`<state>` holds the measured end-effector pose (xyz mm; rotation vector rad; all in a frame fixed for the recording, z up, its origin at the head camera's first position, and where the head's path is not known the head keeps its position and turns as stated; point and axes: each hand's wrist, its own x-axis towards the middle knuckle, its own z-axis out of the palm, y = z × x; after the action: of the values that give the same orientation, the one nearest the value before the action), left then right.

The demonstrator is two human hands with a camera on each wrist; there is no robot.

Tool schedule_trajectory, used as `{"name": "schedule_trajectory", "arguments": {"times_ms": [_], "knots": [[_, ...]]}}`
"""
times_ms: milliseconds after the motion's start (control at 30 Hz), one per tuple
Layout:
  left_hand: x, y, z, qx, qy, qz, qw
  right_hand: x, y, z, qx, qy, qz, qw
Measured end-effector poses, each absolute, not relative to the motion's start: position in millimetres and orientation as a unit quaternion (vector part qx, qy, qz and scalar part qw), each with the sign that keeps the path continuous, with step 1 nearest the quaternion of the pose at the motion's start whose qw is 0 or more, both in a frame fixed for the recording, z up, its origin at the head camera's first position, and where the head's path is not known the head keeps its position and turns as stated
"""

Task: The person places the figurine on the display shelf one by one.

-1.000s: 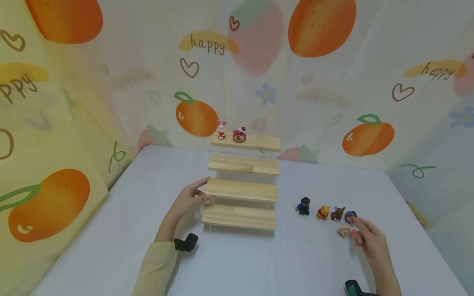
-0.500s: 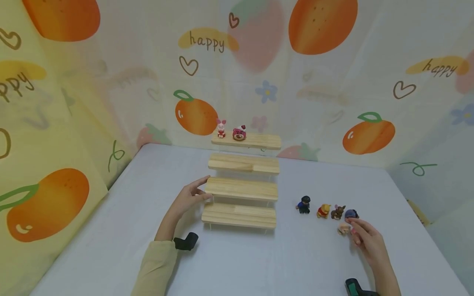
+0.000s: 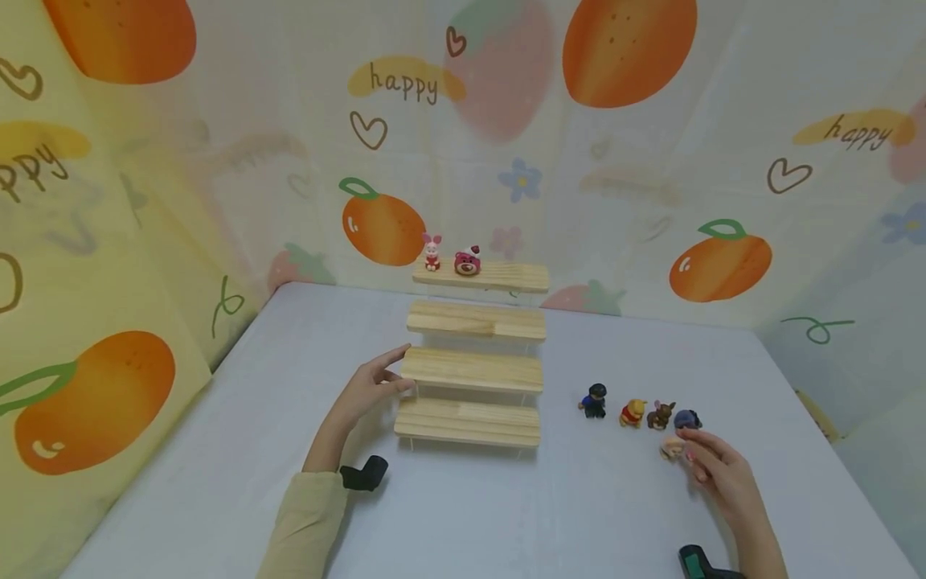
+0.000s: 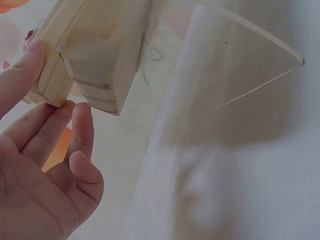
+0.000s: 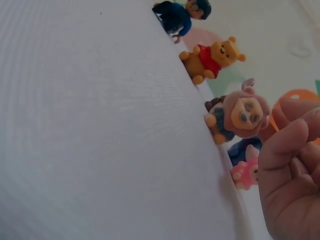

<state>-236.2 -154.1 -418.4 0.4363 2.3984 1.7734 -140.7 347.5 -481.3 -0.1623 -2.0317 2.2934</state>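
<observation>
My left hand point(image 3: 365, 390) holds the left end of a four-step wooden display shelf point(image 3: 473, 370) at the third board from the top. In the left wrist view the thumb point(image 4: 31, 60) lies on the board, with fingertips under its end. My right hand point(image 3: 723, 474) is low over the table, fingers bent, beside a bear figurine in a lion hood point(image 5: 242, 115) and a pink eared figurine point(image 5: 245, 172). The hand partly covers the pink one, and I cannot tell if the fingers pinch it. Behind them sits a blue-grey donkey figurine point(image 3: 687, 419).
A dark-clothed figurine point(image 3: 595, 400), a yellow bear in a red shirt point(image 3: 632, 413) and a brown eared animal point(image 3: 660, 416) stand in a row right of the shelf. A piglet figurine point(image 3: 432, 253) and a pink bear head point(image 3: 467, 261) sit on the top board.
My right hand has shifted very slightly, and less of the pink figurine shows beside its fingers. My left hand stays at the shelf end.
</observation>
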Motion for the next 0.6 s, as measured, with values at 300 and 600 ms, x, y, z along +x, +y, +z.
{"name": "schedule_trajectory", "arguments": {"times_ms": [300, 600], "knots": [[-236.6, -153.1, -417.9, 0.144, 0.794, 0.587, 0.062, -140.8, 344.4, -481.6, -0.065, -0.683, 0.726, 0.044], [-251.5, -157.8, -441.7, 0.14, 0.788, 0.596, 0.064, -142.6, 336.3, -477.7, -0.115, -0.825, 0.551, 0.057]]}}
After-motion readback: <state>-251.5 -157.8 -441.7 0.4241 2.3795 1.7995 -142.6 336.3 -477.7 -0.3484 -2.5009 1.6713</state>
